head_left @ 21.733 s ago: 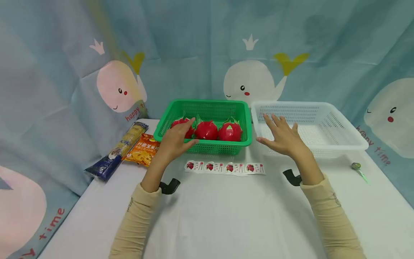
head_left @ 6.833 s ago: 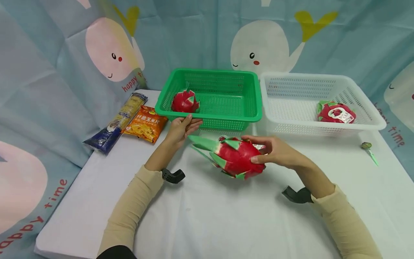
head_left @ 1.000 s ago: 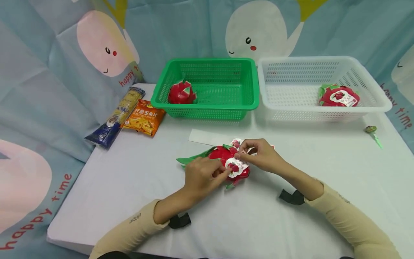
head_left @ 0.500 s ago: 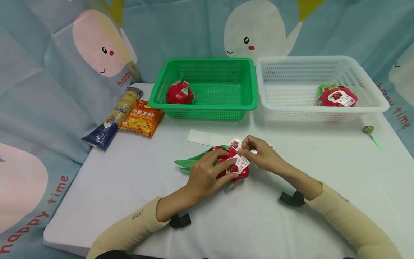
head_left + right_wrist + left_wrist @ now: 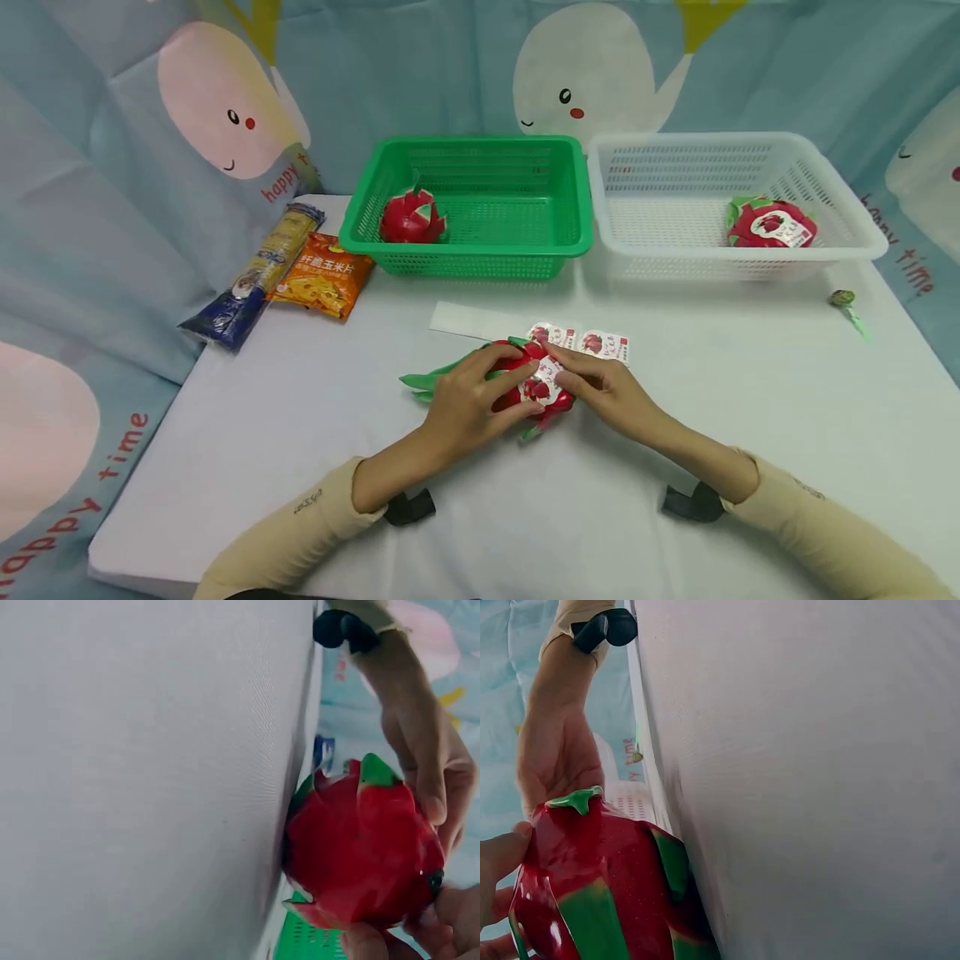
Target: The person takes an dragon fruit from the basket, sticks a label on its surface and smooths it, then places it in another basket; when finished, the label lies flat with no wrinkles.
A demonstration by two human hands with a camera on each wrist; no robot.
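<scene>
Desk [image 5: 562, 517] with a white, cloth-textured top and a rounded near left corner. Over the near edge, two beige fabric sleeves [image 5: 281, 529], with a black curved wrist mount [image 5: 410, 508] beside each cuff. Broad stretch of white surface between the forearms, from the near edge up to the hands; further room on either outer side, as far as the slanting side edges.

Mid-desk, on its side under both hands: glossy red dragon fruit [image 5: 364, 847] with long green leaves to the left. Left hand [image 5: 468, 400] arched over it, gripping with thumb on the near side and spread fingers across the top. Right hand [image 5: 615, 392] on the opposite end, narrow between thumb and forefinger, holding the fruit with thumb against the white printed label [image 5: 542, 382] and forefinger on the far side.

Just beyond, flat white backing strip [image 5: 480, 321], blank at left, with two fruit-printed stickers [image 5: 603, 346] at right.

Farther back, green perforated plastic basket [image 5: 465, 248] with one unlabelled fruit [image 5: 408, 218]; just right of it, white perforated plastic basket [image 5: 738, 252] with one labelled fruit [image 5: 772, 225]. Left, overlapping, orange snack bag [image 5: 322, 275] and long blue-and-gold packet [image 5: 255, 279]; near the right edge, green-stemmed lollipop [image 5: 842, 297]. Behind everything, pale blue whale-print curtain [image 5: 420, 67].
</scene>
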